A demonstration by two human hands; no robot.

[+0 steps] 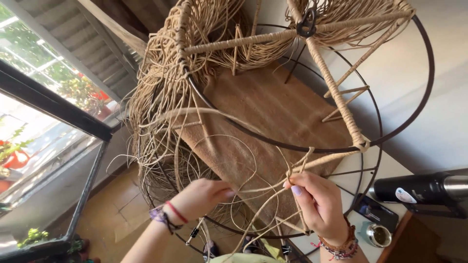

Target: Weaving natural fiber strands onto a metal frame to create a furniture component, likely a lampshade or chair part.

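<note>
The black metal hoop frame stands above and ahead of both hands, on the towel-covered counter. One wrapped spoke runs diagonally down from the hub to the rim, ending just above the right hand. That hand is nearer; its fingers are closed, pinching loose fibre strands. The strands run roughly level leftward to the left hand, which is closed around them.

Blocked: loose cane strands crowd the black metal ring (left side)
Open: bare towel inside the ring, between wrapped spokes
</note>
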